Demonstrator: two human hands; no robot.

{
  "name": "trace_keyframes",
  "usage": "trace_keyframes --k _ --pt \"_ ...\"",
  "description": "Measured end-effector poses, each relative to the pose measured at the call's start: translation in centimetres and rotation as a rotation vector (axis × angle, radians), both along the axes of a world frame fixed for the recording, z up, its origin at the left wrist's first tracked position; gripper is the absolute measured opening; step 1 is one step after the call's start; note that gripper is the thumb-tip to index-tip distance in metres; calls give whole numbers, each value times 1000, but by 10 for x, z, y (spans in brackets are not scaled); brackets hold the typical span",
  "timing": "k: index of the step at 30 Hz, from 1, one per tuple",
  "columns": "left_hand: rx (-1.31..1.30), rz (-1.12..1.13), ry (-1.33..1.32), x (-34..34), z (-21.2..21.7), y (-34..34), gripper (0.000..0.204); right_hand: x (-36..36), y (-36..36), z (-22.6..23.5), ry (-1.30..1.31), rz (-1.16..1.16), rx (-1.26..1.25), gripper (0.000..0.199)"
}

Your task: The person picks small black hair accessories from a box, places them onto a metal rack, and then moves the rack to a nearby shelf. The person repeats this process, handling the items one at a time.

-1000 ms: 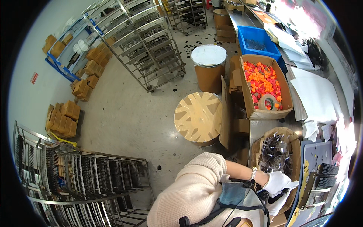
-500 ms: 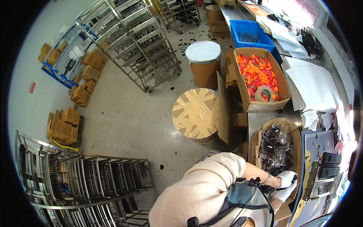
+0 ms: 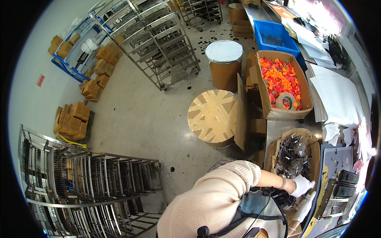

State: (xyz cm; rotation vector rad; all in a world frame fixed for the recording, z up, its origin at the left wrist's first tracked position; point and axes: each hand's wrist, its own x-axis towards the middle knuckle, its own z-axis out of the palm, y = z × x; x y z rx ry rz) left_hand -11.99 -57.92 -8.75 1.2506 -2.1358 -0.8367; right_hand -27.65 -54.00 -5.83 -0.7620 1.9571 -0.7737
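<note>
Left hand: white-gloved left hand reaches from the cream sleeve to the near rim of the carton of dark parts; fingers curl over something small and dark, but what is pinched cannot be told from this view.
Right hand: white-gloved right hand sits just below the left, mostly hidden by the person's own shoulder and the blue apron; whether it is clenched or loose cannot be told.
Work item: small black parts, loose in clear plastic liner inside the brown carton, which stands on the grey bench directly ahead of the hands. A few more dark parts lie beside the left wrist.
Beside hands: grey jig plate with holes to the right of the carton; black comb-like trays just beyond it.
Further off: carton of orange and red pieces with a tape roll on top; blue bin behind it; round fibre drum with taped lid on the floor left of the bench.
Risk 1: parts are small and gloved grip looks shallow; a piece may drop off the bench edge to the floor.
Risk 2: liner film could snag on a glove and drag parts out.
Risk 3: hands overlap closely; one may knock the other's hold.
</note>
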Motion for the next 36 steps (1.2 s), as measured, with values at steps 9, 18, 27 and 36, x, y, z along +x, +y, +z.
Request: trace_keyframes --k 9,18,27,36 --pt "-200 -131 35 12 34 23 70 23 20 -12 -574 -197 -272 61" --pt "-118 -282 3 70 73 42 54 38 51 19 -514 97 -81 47" --pt "-214 -495 155 47 66 33 28 49 78 30 293 604 -644 48" --pt "-306 -919 -10 36 44 29 96 84 92 -49 -340 -64 -384 73"
